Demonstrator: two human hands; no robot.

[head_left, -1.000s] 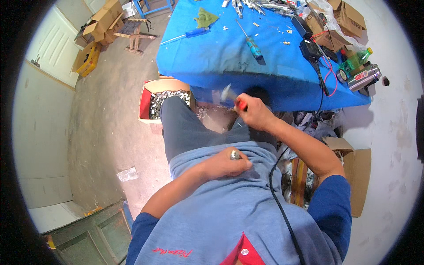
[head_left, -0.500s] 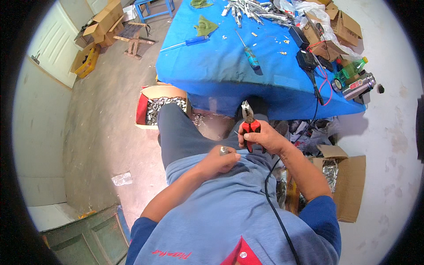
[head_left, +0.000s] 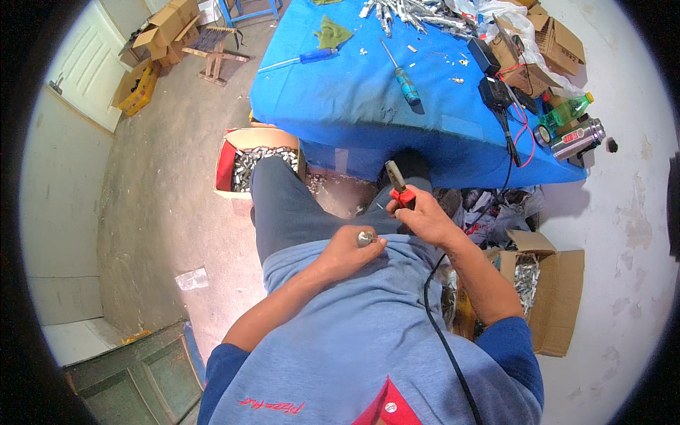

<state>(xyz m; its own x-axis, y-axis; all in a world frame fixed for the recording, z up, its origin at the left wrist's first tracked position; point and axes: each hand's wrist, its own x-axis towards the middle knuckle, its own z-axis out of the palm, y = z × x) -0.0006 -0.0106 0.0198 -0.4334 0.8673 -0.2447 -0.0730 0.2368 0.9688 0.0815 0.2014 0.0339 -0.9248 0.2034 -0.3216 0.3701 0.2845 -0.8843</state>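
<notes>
My left hand (head_left: 343,253) is closed over my lap around a small silvery metal piece with a rounded end (head_left: 365,239); most of it is hidden in the fist. To its right and slightly farther off, my right hand (head_left: 433,221) grips a pair of pliers (head_left: 396,176) by the red handles. The jaws point up and away from me, seen edge-on, apart from the metal piece. Past the knees, a blue-handled screwdriver (head_left: 406,86) lies on the blue cloth-covered table (head_left: 340,92).
Silvery metal parts (head_left: 407,14) are heaped at the table's far side. A second screwdriver (head_left: 316,55), black power adapters (head_left: 494,92), a green bottle (head_left: 571,110) and a steel flask (head_left: 577,139) lie on it. Boxes of metal pieces (head_left: 265,164) and silvery scraps (head_left: 525,278) flank my legs.
The pliers have turned in my right hand, so their jaws show edge-on and less of the handles is visible. My left hand has tilted slightly, showing more of the metal piece's end.
</notes>
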